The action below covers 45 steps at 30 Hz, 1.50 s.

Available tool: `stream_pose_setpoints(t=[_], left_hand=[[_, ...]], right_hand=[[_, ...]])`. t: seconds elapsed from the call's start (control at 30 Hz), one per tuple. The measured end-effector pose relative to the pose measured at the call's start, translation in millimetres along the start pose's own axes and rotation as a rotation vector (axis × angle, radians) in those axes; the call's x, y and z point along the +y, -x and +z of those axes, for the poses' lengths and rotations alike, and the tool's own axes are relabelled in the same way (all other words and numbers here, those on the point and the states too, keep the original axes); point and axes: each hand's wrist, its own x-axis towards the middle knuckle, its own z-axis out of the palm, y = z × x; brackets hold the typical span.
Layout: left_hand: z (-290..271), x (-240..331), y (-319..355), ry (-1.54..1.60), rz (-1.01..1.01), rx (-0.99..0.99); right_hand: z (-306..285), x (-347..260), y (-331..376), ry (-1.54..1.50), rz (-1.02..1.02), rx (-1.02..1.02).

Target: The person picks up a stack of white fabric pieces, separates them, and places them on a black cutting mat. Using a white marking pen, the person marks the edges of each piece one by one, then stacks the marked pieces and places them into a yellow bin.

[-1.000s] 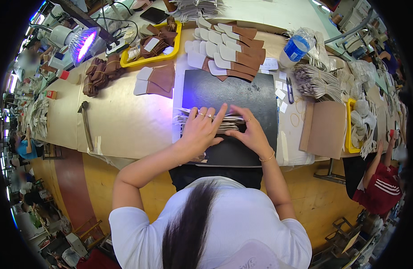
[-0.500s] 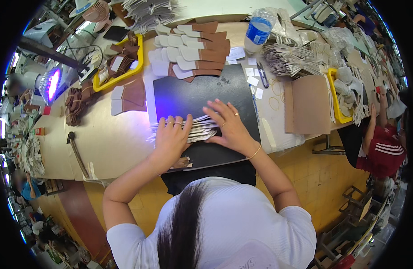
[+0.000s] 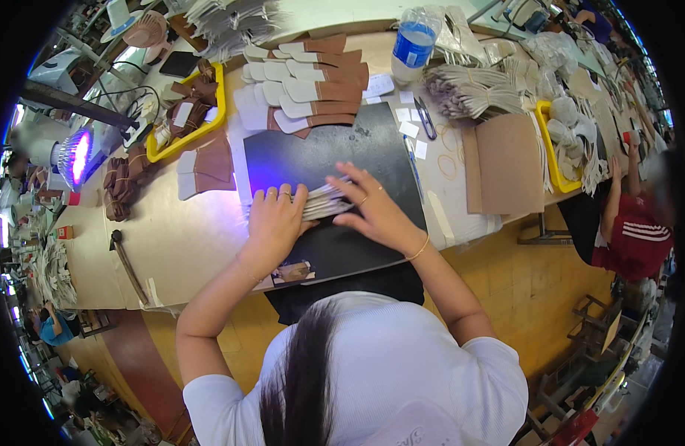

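Note:
A stack of thin, pale-edged flat pieces is held on edge over a black mat. My left hand is closed over its left part, fingers bent across the top; the thumb is mostly hidden. At the stack's right end, my right hand has it loosely between thumb and stretched fingers. Beyond the mat lie overlapping rows of brown-and-white flat pieces. A few similar pieces are fanned out left of the mat. Near the mat's front edge is a small brown patterned patch.
Left are a lit purple lamp, a hammer, a brown bundle and a yellow tray. A bottle, snips, a cardboard folder and another yellow tray stand right. A co-worker in red sits beyond.
My right hand has shifted slightly left and up along the stack, with its thumb further in. My left hand has moved a little left. The whole view has shifted slightly.

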Motion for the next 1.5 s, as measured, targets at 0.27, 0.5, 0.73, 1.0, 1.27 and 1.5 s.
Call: stream_pose_setpoints(t=[0.27,0.5,0.73,1.0,1.27,1.5], left_hand=[[-8,-7,-7,-0.021,0.097,-0.07],[-62,-33,-17,0.765,-0.169,-0.362],[-18,-36,13,1.712,-0.411,-0.215],[44,-10,14,2.15,-0.341,-0.125],[2,15,-2,2.249,0.035,-0.151],[41,16,5,2.203,-0.063,-0.045]], right_hand=[[-60,74,47,0.218,0.499,0.425],[-58,92,63,0.364,0.765,0.326],[-56,104,62,0.459,0.596,0.349],[-28,64,27,-0.942,0.505,0.259],[-46,-16,5,-1.051,0.535,0.141],[0,-29,-2,-1.323,0.159,0.118]])
